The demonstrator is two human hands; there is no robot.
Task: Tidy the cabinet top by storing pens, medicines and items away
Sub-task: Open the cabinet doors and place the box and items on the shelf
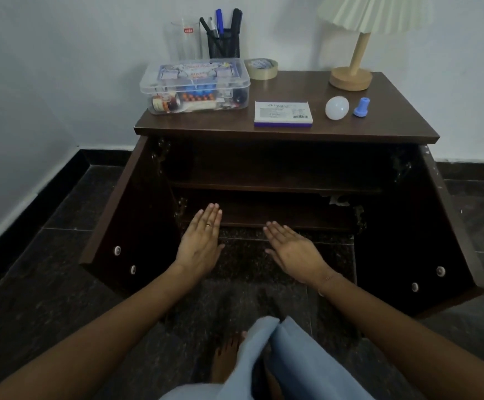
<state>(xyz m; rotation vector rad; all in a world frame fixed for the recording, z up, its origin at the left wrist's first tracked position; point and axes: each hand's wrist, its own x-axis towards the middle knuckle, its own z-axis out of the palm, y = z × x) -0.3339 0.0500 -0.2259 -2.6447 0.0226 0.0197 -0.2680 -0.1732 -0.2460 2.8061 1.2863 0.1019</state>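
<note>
A dark wooden cabinet [287,131] stands against the wall with both doors swung wide. On its top sit a clear plastic box of medicines [194,85], a black mesh holder with pens [223,43], a glass tumbler [184,39], a tape roll [261,68], a white and purple box [283,113], a white bulb [337,107] and a small blue piece [361,106]. My left hand [202,243] and my right hand [295,252] hover flat, fingers together and empty, in front of the lower shelf [264,215].
A lamp with a pleated shade and wooden base [350,77] stands at the back right of the top. The open left door [125,215] and right door [437,226] flank my hands. Dark stone floor lies below, with my bare foot [226,362] on it.
</note>
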